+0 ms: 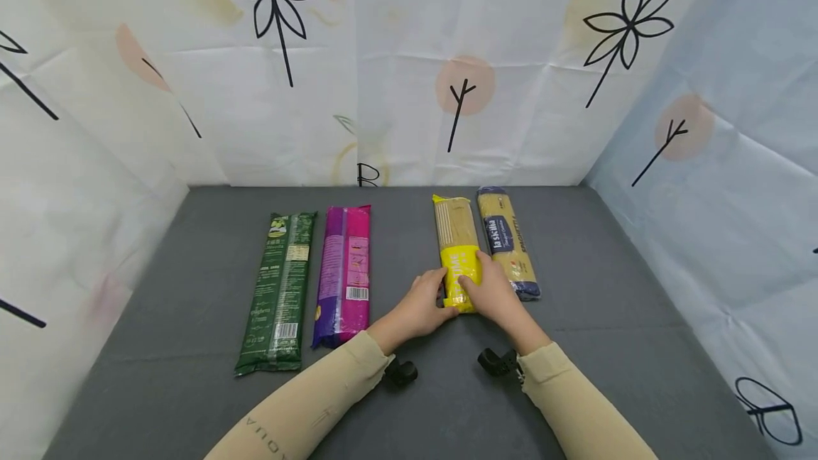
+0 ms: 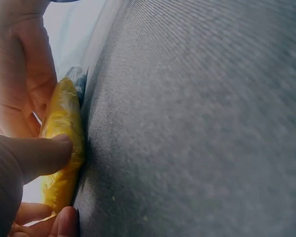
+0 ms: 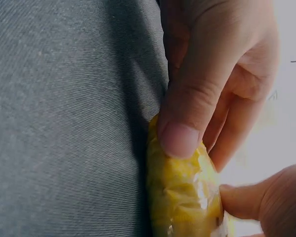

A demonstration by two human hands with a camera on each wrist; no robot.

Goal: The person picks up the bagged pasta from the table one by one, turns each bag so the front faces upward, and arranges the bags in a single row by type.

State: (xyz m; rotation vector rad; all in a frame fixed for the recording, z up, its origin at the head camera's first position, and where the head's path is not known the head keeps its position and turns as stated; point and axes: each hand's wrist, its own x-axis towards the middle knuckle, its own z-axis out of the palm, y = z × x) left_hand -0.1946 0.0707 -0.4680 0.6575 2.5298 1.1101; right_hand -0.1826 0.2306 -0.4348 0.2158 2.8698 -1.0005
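Note:
A yellow pasta packet (image 1: 459,261) with pale strands showing through its clear upper half lies on the grey tabletop. My left hand (image 1: 418,307) holds its near left corner, the thumb at the near end and the fingers along the left side. From the right, my right hand (image 1: 498,293) grips the same packet, thumb on top of the yellow part. The left wrist view shows the left thumb (image 2: 44,154) against the packet's end, fingers partly hidden. In the right wrist view the right thumb (image 3: 187,128) presses on the yellow wrapper (image 3: 182,197).
Just right of the yellow packet lies a blue-ended pasta packet (image 1: 509,243). To the left lie a purple-and-pink packet (image 1: 345,275) and a dark green packet (image 1: 277,293). Patterned white cloth walls (image 1: 402,119) stand behind and beside the grey tabletop (image 1: 172,318).

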